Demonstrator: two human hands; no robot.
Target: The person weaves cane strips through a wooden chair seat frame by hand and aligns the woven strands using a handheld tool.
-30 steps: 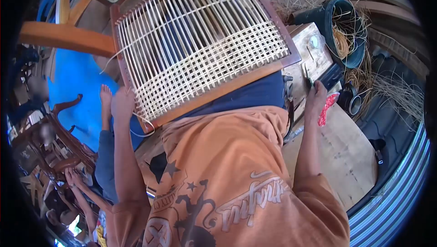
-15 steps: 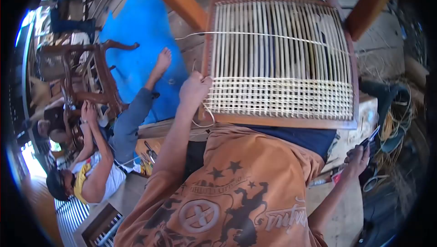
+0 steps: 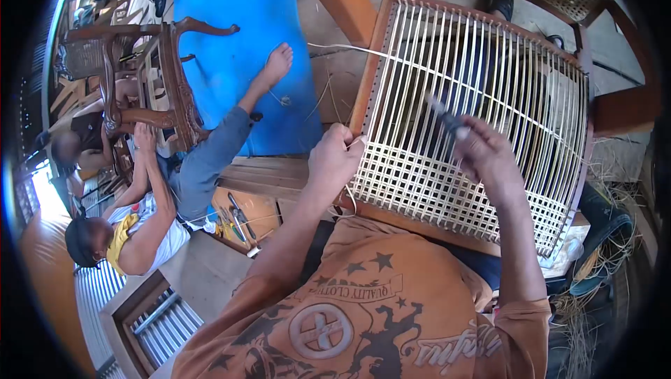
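The chair seat frame [image 3: 370,82] stands before me, strung with upright strands of pale cane. A tighter band of open square weave [image 3: 447,190] fills the part nearest me. My left hand [image 3: 334,163] is closed at the frame's left edge, pinching a cane strand [image 3: 351,201] whose loop hangs below the fingers. Over the strands, my right hand [image 3: 493,159] grips a slim pointed tool [image 3: 445,115] with a dark handle; motion blurs it, so I cannot tell its kind. One long loose strand [image 3: 433,71] crosses the seat and trails past its left side.
Left of me sits another person [image 3: 150,232] beside a carved chair frame [image 3: 178,78]. That person's bare foot rests by a blue sheet [image 3: 237,1]. Pliers and other hand tools [image 3: 237,222] lie on a wooden board. Cane scraps [image 3: 615,239] are heaped at right.
My right hand has swung from the far right, beside the chair, to over the strands with the pointed tool. My left hand keeps to the left edge. The view has shifted.
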